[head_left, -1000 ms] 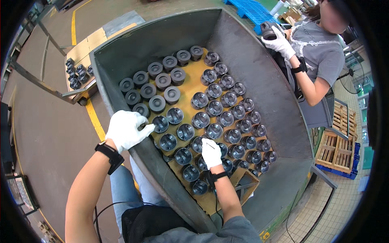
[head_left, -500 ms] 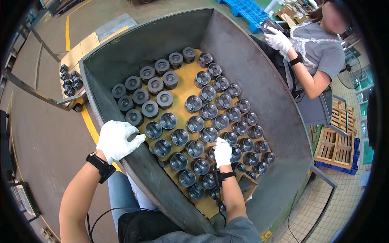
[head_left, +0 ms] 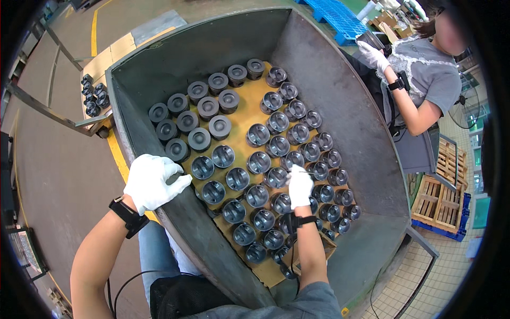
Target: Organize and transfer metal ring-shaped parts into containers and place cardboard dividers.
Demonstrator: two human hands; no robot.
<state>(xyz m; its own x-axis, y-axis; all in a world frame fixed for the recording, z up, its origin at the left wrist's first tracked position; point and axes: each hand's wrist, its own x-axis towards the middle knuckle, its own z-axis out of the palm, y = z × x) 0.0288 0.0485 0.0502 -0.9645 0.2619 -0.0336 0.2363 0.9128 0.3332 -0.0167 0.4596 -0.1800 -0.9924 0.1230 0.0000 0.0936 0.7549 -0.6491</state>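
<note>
My right hand [head_left: 300, 187], in a white glove, is closed around a thin metal rod [head_left: 312, 172]. The rod points right, over the pistons [head_left: 275, 177] standing in rows with their hollow ends up. My left hand [head_left: 154, 183], also gloved, rests on the near left rim of a large grey metal bin [head_left: 183, 234]. Its thumb and forefinger are apart, with nothing visible between them. In the bin's far left part, more pistons [head_left: 207, 108] stand with flat dark crowns up. My right hand and forearm hide some of the near pistons.
Brown board [head_left: 241, 127] lines the bin floor, and a small cardboard box [head_left: 325, 247] sits by my right forearm. Several pistons [head_left: 94, 98] stand on a cart to the left. Across the bin, a gloved person [head_left: 419, 74] holds a dark object. Wooden pallets [head_left: 438, 204] lie at right.
My right hand has moved slightly up and to the right with the rod, over another part of the rows. My left hand stays on the rim. The whole view has shifted a little.
</note>
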